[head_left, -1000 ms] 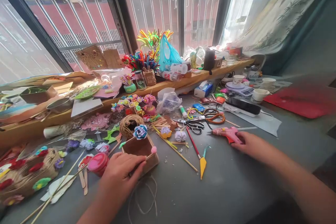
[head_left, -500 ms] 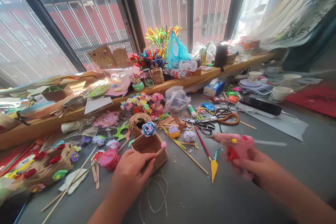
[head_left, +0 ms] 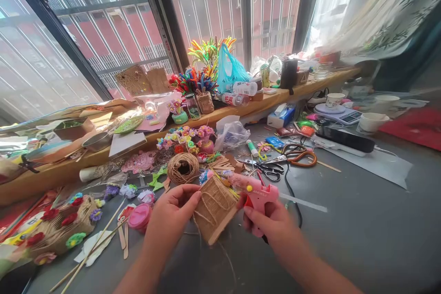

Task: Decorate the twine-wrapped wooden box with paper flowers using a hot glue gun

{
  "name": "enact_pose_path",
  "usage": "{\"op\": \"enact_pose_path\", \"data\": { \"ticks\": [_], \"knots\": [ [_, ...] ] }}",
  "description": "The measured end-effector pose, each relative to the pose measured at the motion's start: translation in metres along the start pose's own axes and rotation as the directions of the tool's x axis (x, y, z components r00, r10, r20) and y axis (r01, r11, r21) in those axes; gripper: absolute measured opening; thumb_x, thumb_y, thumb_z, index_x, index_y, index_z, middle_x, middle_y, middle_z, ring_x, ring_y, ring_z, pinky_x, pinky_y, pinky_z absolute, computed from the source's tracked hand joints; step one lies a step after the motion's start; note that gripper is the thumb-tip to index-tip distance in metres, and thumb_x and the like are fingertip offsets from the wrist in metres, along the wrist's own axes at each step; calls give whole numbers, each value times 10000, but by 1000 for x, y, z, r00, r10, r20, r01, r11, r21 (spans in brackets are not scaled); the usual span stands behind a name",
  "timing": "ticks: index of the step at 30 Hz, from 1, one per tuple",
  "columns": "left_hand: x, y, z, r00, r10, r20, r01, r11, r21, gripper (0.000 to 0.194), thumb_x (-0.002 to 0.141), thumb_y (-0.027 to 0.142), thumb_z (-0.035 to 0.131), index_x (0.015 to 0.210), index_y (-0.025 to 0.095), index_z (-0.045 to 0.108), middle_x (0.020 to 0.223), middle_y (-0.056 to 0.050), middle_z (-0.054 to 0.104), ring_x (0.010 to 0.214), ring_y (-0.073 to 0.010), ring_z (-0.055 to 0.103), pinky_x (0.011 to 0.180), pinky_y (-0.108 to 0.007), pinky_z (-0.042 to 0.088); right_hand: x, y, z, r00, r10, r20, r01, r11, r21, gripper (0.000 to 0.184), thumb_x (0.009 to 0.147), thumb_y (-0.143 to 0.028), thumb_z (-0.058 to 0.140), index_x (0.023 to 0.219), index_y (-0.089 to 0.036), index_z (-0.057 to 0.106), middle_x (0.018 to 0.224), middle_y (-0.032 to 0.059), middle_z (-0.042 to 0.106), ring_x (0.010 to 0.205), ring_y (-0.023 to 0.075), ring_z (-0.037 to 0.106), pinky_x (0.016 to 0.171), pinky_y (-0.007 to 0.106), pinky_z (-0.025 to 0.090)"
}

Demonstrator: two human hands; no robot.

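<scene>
My left hand (head_left: 177,209) grips a small box (head_left: 215,204) by its left edge. The box is tilted, and twine lies in loose zigzag lines across the side that faces me. A blue paper flower (head_left: 204,176) shows in part behind its upper edge. My right hand (head_left: 267,220) is closed round the handle of a pink hot glue gun (head_left: 260,193). Its nozzle points left, close to the box's upper right edge; whether it touches is hidden. A thin strand of twine (head_left: 227,255) trails on the table under the box.
A ball of twine (head_left: 182,167) stands behind the box. To the left are a pink jar (head_left: 140,217), wooden sticks (head_left: 87,252) and a flower-trimmed basket (head_left: 65,220). Scissors (head_left: 299,155) lie at the back right, near a phone (head_left: 344,139). A black cord (head_left: 292,197) runs behind my right hand.
The box has been lifted and turned, so its twine-lined side now faces me. My right hand has brought the glue gun leftward from the right, up to the box.
</scene>
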State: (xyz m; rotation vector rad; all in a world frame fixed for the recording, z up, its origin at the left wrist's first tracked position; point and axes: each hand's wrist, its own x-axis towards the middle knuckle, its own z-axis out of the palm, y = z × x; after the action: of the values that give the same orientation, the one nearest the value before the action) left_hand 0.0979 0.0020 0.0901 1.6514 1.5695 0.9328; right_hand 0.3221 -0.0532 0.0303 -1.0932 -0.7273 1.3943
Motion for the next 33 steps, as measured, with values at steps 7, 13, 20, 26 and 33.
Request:
{"op": "enact_pose_path", "data": {
  "ticks": [7,13,20,26,33],
  "knots": [
    [-11,1,1,963,267,-44,-247,934,259,226,920,430,676,999,308,848,962,25,857,852,-206,789,749,-261,605,-17,9,-1,988,-151,-32,135,947,-290,502,878,-664,711,1035,-201,824,716,35,699,660,200,599,615,293,518],
    [-14,4,-2,828,561,-14,-476,716,510,212,972,317,619,1011,285,824,933,46,860,800,-179,800,651,-238,569,-18,0,8,981,-192,7,178,896,-407,522,929,-610,659,1263,-229,783,684,13,681,599,212,594,634,316,555],
    [-18,6,1,754,657,-3,-534,615,581,222,1016,311,554,971,263,766,829,51,834,655,-154,765,558,-252,502,-16,8,8,986,-167,-5,155,926,-343,498,901,-640,701,1142,-219,813,700,42,695,707,266,667,714,359,585],
    [-20,5,2,790,613,13,-499,630,595,196,1036,329,538,966,265,710,744,61,784,636,-154,742,561,-258,467,-15,7,11,988,-151,14,149,945,-291,514,905,-648,698,1151,-209,801,692,34,677,699,254,650,705,356,572],
    [-21,9,5,741,671,17,-517,554,652,235,1062,331,487,940,254,672,655,54,738,555,-161,699,520,-275,418,-9,12,9,977,-206,51,211,913,-350,524,954,-656,627,1181,-212,789,668,30,642,708,263,644,715,356,564]
  ]
}}
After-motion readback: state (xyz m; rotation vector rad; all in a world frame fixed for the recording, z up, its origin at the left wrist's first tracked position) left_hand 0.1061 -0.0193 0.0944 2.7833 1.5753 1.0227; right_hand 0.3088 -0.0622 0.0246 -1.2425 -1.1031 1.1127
